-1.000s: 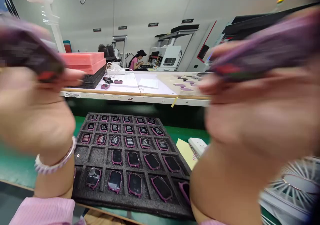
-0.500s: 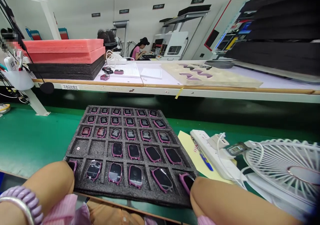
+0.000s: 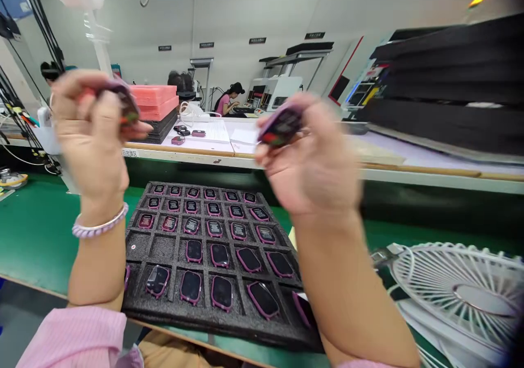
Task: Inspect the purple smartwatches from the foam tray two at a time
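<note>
Purple watch body (image 3: pixel 281 124) pinched in right hand (image 3: pixel 313 163), long axis tilting up-right; left hand (image 3: pixel 92 133) grips another watch body (image 3: pixel 125 103).

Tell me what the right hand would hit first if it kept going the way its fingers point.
The right hand, holding a purple watch body, points up and left. Probably nothing close: the left hand is well apart, though depth is unclear.

Both forearms are raised upright, elbows low, pink sleeves pushed back. The left hand (image 3: pixel 92 133) is curled closed at upper left, a pale beaded bracelet (image 3: pixel 100 227) worn at its wrist. The right hand (image 3: pixel 313 158) is likewise closed, blurred, palm turned inward.
</note>
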Demonstrator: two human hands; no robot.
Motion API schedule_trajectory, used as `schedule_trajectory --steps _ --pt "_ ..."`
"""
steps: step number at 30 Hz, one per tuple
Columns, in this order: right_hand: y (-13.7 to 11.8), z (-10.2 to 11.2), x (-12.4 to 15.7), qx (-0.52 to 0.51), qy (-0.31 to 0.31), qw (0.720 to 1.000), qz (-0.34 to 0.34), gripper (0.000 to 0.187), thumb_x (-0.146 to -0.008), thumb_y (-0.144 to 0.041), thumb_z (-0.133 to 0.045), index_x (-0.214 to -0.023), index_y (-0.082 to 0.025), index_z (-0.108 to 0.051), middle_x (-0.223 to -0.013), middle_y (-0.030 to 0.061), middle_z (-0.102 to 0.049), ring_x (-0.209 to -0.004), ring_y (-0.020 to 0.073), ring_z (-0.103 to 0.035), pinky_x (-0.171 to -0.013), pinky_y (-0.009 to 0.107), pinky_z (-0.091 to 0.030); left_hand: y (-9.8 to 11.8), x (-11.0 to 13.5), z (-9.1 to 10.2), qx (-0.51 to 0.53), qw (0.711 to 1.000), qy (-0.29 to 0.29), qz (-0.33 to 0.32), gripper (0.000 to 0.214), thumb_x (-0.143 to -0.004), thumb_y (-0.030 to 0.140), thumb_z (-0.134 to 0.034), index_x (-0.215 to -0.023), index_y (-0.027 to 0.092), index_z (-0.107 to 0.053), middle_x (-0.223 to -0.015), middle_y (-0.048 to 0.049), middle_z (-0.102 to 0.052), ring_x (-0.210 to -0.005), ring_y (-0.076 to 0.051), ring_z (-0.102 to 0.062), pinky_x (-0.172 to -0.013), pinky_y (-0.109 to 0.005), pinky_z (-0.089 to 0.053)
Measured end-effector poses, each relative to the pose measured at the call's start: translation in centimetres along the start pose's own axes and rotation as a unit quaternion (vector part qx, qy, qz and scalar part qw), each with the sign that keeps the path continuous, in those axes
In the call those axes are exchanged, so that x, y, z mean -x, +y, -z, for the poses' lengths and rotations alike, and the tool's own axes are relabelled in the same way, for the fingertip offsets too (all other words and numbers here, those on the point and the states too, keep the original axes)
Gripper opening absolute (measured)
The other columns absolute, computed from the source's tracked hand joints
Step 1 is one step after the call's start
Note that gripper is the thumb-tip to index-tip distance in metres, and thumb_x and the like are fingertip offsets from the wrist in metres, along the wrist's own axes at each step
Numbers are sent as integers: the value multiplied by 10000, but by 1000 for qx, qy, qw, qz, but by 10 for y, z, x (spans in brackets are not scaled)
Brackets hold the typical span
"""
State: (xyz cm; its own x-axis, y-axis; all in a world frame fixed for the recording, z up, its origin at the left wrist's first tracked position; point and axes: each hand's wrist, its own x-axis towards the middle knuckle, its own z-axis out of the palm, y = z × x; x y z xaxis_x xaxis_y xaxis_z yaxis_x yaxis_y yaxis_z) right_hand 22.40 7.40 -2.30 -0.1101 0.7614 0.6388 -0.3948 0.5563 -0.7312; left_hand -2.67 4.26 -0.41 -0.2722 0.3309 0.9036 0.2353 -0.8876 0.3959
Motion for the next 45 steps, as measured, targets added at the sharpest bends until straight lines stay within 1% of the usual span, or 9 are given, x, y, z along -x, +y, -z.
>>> schedule_trajectory --steps 3,8,16,20,23,29,35,39,45 --pt "42 -14 2 -54 -18 992 -112 546 -632 -487 -940 -925 -235 -554 -762 -8 -639 -503 109 -512 -405 175 -409 -13 1 -22 36 997 -31 62 250 -818 299 -788 -936 251 -573 -827 54 -616 -635 -76 -590 -522 -198 -578" --pt "89 -14 30 -68 -45 959 -271 480 -701 -381 -823 -1061 -189 -571 -850 40 -698 -503 120 -588 -462 198 -447 -26 10 -33 33 963 -199 179 372 -724 173 -755 -1026 215 -542 -867 23 -599 -632 -67 -562 -535 -171 -504" --pt "111 -19 58 -111 -103 911 -384 585 -595 -162 -689 -1158 -191 -533 -959 57 -701 -638 168 -674 -612 262 -540 -25 74 38 -14 852 -335 402 560 -693 180 -681 -1204 198 -453 -1019 -20 -551 -748 -113 -602 -679 -270 -526" --pt "130 -25 75 -64 -190 899 -390 671 -610 -156 -760 -1221 -209 -486 -962 29 -667 -695 174 -679 -648 278 -538 -28 109 88 -85 788 -362 491 544 -735 308 -696 -1197 192 -435 -907 -7 -580 -739 -171 -621 -692 -329 -514" --pt "143 -31 87 51 -273 888 -367 536 -690 -210 -734 -1178 -190 -515 -891 20 -634 -689 199 -659 -650 331 -530 -29 128 115 -217 766 -424 431 452 -757 350 -705 -1140 192 -525 -957 -41 -610 -872 -222 -588 -794 -373 -486" --pt "149 -56 100 445 -375 808 -89 356 -785 -235 -842 -1111 -196 -702 -1189 103 -572 -1158 321 -536 -960 499 -420 -33 138 138 -326 715 -495 370 478 -795 426 -726 -1226 248 -621 -1272 -88 -536 -1211 -316 -429 -1078 -476 -361" --pt "131 -61 89 530 -376 758 -64 447 -869 -369 -834 -1261 -214 -684 -1361 146 -538 -1252 351 -479 -983 509 -351 -22 122 109 -357 710 -513 326 597 -818 484 -734 -1346 264 -563 -1274 -95 -531 -1222 -316 -409 -1083 -470 -348" --pt "101 -33 61 561 -368 739 -54 84 -988 -267 -687 -1008 -210 -745 -1125 81 -683 -1071 275 -618 -920 426 -354 -22 127 56 -366 725 -535 234 312 -922 444 -629 -1147 235 -684 -1131 -82 -593 -1124 -284 -463 -1027 -431 -376" --pt "70 2 69 711 -472 505 -128 327 -1031 -379 -649 -848 -129 -754 -886 139 -724 -919 323 -684 -865 424 -409 -29 154 -12 -473 616 -619 118 431 -942 488 -578 -938 85 -730 -1062 -195 -630 -1108 -361 -515 -934 -456 -420"
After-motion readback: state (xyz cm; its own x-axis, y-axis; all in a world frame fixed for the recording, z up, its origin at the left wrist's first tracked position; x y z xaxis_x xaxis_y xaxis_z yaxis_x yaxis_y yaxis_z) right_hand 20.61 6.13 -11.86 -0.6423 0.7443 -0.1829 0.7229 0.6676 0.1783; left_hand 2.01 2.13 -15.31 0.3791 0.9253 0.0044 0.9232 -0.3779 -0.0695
